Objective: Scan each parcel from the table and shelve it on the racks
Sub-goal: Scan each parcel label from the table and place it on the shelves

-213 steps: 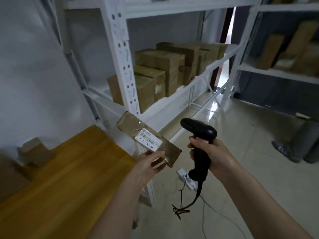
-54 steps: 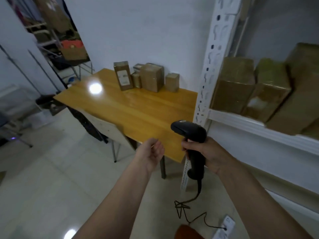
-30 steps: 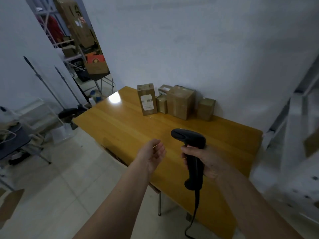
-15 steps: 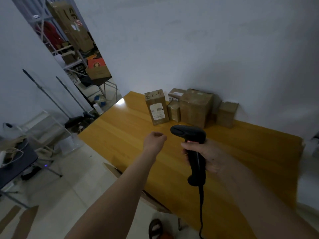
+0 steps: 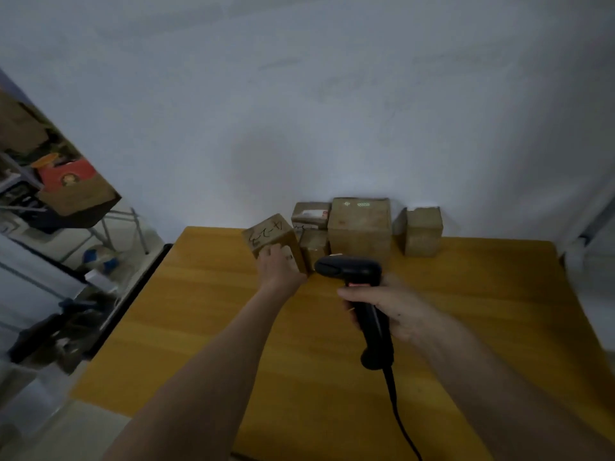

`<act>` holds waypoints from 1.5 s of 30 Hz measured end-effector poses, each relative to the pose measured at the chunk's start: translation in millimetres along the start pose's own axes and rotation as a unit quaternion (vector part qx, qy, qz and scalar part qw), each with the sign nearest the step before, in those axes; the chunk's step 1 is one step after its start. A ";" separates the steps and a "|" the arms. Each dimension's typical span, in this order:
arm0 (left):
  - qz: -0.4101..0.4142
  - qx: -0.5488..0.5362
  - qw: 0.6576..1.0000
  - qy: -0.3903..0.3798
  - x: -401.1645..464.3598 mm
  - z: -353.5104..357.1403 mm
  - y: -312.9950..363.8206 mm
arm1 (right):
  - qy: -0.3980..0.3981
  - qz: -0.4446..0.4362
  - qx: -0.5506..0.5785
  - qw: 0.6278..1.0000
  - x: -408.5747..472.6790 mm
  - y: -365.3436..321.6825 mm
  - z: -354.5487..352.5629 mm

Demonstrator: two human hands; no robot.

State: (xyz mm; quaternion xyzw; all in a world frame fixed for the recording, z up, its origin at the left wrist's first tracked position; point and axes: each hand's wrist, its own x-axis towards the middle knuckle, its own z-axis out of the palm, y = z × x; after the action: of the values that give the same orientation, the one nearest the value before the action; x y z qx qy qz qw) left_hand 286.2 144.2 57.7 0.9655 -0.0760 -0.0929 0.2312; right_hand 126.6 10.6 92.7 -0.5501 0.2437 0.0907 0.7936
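Reaching for a parcel at the tabletop's far edge.
My left hand (image 5: 279, 271) grips the handwritten brown cardboard parcel (image 5: 270, 237); my right hand (image 5: 392, 309) clasps the black handheld barcode scanner (image 5: 361, 296).

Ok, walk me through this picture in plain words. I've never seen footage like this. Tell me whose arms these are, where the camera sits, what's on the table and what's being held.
There is no robot here. The arms belong to a person, and the one camera is worn on their head, looking forward and down, so you see the scene from the wearer's own viewpoint.

The left hand reaches to the tilted parcel with handwriting on top; its fingers are on the parcel's front, so it looks like a grasp under way. The right hand grips a black barcode scanner with a cable trailing down.

On the wooden table, against the wall, stand more cardboard parcels: a large box, a small box to its right, and two smaller ones stacked between the large box and the tilted parcel.
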 end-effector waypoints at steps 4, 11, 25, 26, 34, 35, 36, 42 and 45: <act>0.040 0.070 0.997 -0.002 48.1 -5.2 -14.1 | 0.042 0.014 0.014 0.999 25.0 2.5 21.0; 0.065 0.160 0.984 -0.046 118.5 -7.9 -25.0 | 0.097 0.018 0.021 0.995 45.4 12.9 34.4; 0.022 0.123 0.990 -0.071 105.9 6.5 -22.1 | 0.153 0.025 0.052 0.987 47.5 29.7 25.3; -0.014 0.044 0.994 -0.096 98.9 4.8 -24.7 | 0.153 0.023 0.051 0.987 44.7 30.2 23.7; -0.154 -0.477 0.800 -0.332 29.6 21.1 -51.1 | 0.182 0.018 0.041 0.982 10.7 33.8 -2.3; -0.167 -0.520 0.768 -0.334 20.5 29.9 -49.8 | 0.193 0.013 0.048 0.980 7.5 33.3 -5.5; -0.180 -0.557 0.738 -0.337 11.2 39.7 -48.5 | 0.204 0.006 0.053 0.978 4.9 32.8 -8.4; -0.214 -0.687 0.605 -0.342 -46.1 85.7 -30.0 | 0.236 -0.042 0.059 0.969 -13.7 29.1 -12.5; -0.203 -0.725 0.578 -0.316 -60.8 95.5 -11.2 | 0.244 -0.072 0.056 0.966 -24.6 27.3 -13.8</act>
State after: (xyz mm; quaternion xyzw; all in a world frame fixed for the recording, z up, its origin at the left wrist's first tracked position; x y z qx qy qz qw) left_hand 207.8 124.3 -22.3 0.3764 0.1467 -0.4604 0.7904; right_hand 90.1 11.3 78.2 -0.5264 0.3942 -0.1171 0.7441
